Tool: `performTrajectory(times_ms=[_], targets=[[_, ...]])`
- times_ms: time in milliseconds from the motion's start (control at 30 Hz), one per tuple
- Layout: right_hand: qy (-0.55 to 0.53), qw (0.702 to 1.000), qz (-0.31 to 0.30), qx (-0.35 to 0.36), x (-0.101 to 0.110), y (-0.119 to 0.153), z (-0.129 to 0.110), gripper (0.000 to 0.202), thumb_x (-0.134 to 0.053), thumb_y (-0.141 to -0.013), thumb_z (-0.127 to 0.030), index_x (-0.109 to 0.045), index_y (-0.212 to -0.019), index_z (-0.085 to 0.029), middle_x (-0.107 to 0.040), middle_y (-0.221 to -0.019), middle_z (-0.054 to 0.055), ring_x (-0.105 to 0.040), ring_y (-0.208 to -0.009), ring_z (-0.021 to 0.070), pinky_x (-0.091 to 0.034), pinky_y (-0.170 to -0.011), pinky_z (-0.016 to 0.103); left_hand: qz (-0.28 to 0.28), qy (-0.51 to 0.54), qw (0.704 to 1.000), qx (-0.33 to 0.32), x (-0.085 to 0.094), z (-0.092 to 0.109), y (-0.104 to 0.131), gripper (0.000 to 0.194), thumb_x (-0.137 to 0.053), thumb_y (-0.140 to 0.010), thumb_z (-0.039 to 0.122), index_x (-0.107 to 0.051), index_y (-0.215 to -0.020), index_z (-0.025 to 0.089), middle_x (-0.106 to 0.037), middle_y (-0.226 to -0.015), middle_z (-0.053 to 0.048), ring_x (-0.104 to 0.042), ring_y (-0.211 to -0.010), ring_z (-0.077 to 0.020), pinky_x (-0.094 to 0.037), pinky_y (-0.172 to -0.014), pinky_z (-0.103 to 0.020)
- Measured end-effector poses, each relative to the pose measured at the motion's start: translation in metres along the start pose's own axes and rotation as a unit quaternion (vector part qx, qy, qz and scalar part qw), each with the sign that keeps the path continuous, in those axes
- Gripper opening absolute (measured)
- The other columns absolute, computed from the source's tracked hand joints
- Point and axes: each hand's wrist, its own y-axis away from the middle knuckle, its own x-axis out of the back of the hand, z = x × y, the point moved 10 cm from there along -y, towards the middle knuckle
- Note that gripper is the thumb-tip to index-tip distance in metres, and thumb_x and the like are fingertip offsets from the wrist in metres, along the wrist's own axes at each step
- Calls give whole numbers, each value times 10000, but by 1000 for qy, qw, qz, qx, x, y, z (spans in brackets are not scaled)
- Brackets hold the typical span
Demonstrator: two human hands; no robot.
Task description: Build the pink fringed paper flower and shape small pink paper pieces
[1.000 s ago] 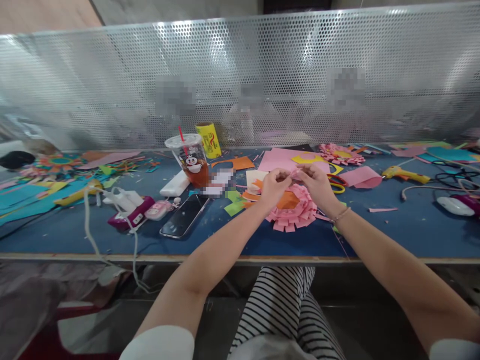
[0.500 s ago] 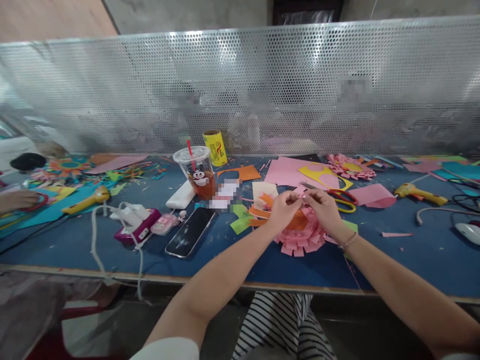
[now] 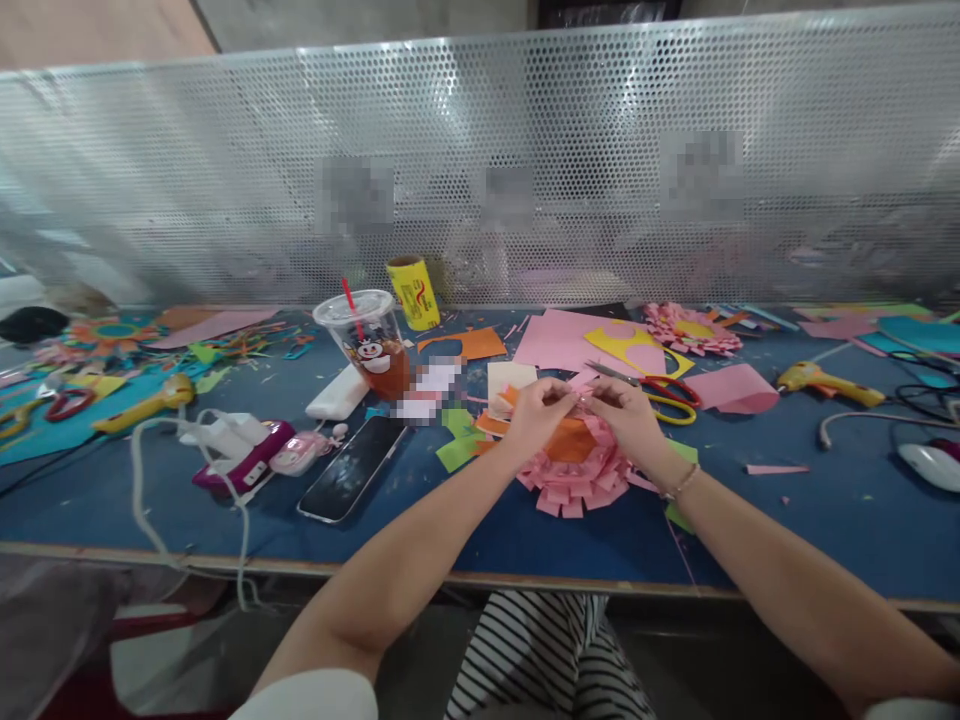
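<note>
Between left hand (image 3: 538, 412) and right hand (image 3: 628, 415), apparently pinched by both, is a pink strip (image 3: 582, 388); below, on the counter (image 3: 502, 540), the pink flower (image 3: 570, 492) has its near rim already fringed, orange centre (image 3: 568, 441) bare, far rim mostly hidden.

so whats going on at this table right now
A person's left hand and right hand meet over a fringed pink paper flower, pinching pink paper at its far side; whether that paper is attached is unclear. Scissors lie beyond the right hand; a phone and cup are to the left.
</note>
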Motion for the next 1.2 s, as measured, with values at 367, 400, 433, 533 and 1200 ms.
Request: performTrajectory(times_ms=[367,400,433,533,1200], targets=[[-25,999,21,-32,3,-3,4,195,-680,-626,-321,-610,-746,-185,-622,-725,11,-590,-684,152,-502,-711,323,-31,-53,998,-5,-2,0,-5,193,-654,-660,309,-595,-711,133,-602,-685,-22,-561,-660,-115,-457,-639,-246],[-22,999,18,-31,3,-3,3,187,-679,-626,-321,-606,-729,-183,-619,-719,9,-589,-681,151,-502,-709,321,-30,-52,998,-4,-1,0,-5,197,-656,-658,315,-595,-704,134,-597,-679,-17,-560,-656,-114,-458,-639,-246],[-21,999,17,-29,2,-3,2,180,-677,-628,-318,-602,-718,-182,-616,-715,7,-587,-682,150,-501,-706,317,-27,-49,998,-1,-1,-1,-5,200,-659,-655,319,-593,-695,135,-591,-669,-12,-561,-649,-113,-462,-642,-248],[-17,1000,17,-17,1,-4,0,166,-668,-636,-299,-601,-726,-178,-616,-719,10,-588,-695,153,-499,-707,318,-14,-20,999,25,1,-5,-5,207,-672,-639,311,-579,-682,131,-572,-639,5,-572,-628,-109,-482,-668,-265],[-164,985,17,-54,4,-3,11,134,-644,-653,-271,-607,-757,-193,-593,-771,-3,-569,-748,121,-494,-682,267,11,134,983,122,-1,-26,-1,195,-710,-528,148,-548,-631,111,-615,-566,-16,-596,-545,-108,-483,-621,-258]])
